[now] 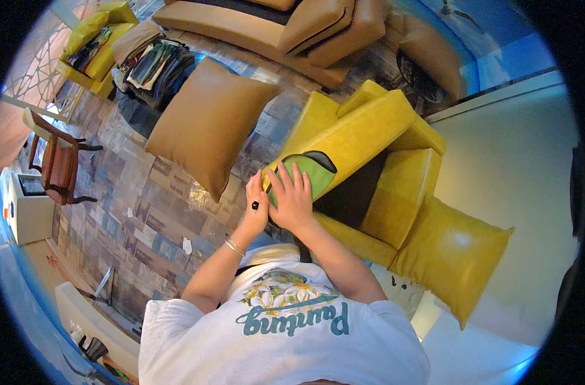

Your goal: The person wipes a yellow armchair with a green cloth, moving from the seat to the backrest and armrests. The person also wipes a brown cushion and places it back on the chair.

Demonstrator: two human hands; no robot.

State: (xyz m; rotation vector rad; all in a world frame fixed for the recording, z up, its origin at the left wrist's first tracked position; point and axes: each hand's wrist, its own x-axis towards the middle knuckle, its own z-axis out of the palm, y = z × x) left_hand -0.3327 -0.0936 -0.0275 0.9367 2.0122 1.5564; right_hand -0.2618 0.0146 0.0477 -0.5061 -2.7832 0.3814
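Observation:
A yellow seat cushion (364, 130) lies slantwise across a yellow armchair (405, 178), whose dark seat base (352, 192) shows beside it. On the cushion's near end rests a green fabric piece with dark trim (316, 171). My right hand (292, 195) lies flat on this piece with its fingers spread. Along the cushion's near left edge is my left hand (256, 199), its fingers close together and the thumb side against my right hand. A small black object shows on it. Whether its fingers grip the edge is hidden.
To the left a brown pillow (210, 125) stands near a pile of folded clothes (153, 67). A yellow pillow (456, 255) leans at the armchair's right. Behind is a brown sofa (254, 33); a wooden chair (61, 163) stands far left on the patchwork-patterned floor (148, 231).

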